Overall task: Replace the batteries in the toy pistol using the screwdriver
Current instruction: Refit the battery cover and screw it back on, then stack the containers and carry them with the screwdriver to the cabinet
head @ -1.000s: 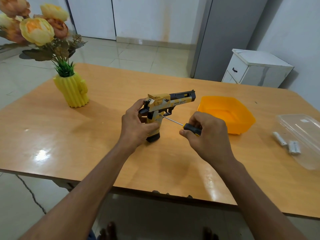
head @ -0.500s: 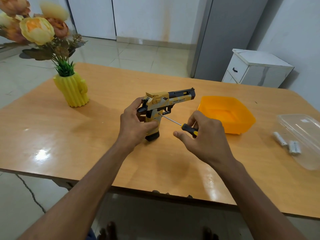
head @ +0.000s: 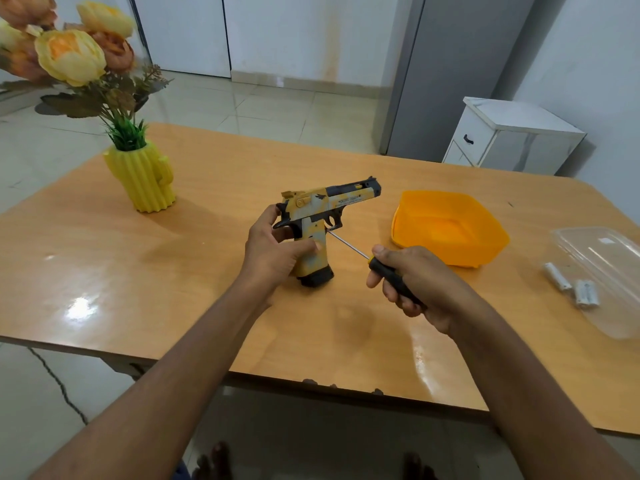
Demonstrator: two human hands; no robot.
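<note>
A yellow, grey and black toy pistol (head: pixel 327 209) stands upright on its grip base in the middle of the wooden table (head: pixel 207 271), barrel pointing right. My left hand (head: pixel 277 249) wraps the grip from the left. My right hand (head: pixel 420 284) is closed around the black handle of a screwdriver (head: pixel 367 258). Its thin metal shaft runs up and left, and the tip touches the grip just below the trigger guard. Several white batteries (head: pixel 571 284) lie on the table at the right.
An orange plastic bowl (head: pixel 450 230) sits right of the pistol. A clear plastic lid (head: pixel 609 271) lies at the right edge beside the batteries. A yellow cactus-shaped vase (head: pixel 142 178) with flowers stands at back left. A white cabinet (head: pixel 509 136) stands behind the table.
My right hand has slid down and right along the screwdriver handle, into a fuller fist. The tip stays at the pistol grip. The left hand keeps hold of the pistol.
</note>
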